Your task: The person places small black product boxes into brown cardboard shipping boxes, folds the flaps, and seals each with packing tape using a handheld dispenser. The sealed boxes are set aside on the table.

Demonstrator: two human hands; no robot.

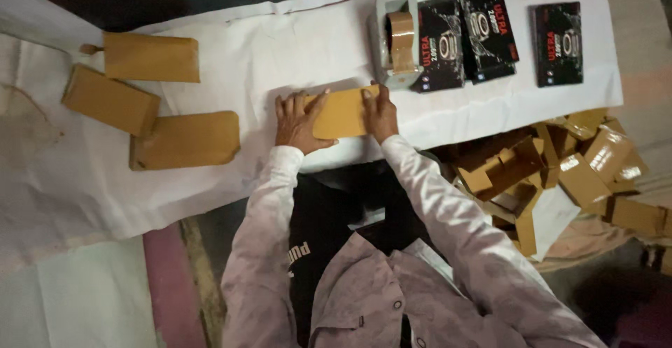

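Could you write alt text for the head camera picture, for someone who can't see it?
Seen from above, a person's left hand and right hand press flat on a brown paper package on a white sheet. A tape dispenser and three black boxes lie beyond it, three more brown packages to the left, cardboard pieces to the right.

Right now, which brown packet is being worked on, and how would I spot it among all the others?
Start at the tape dispenser on the white sheet. Just below it lies a brown packet, pressed flat by the left hand and right hand. The three other packets lie untouched far to the left; this one alone has hands on it.
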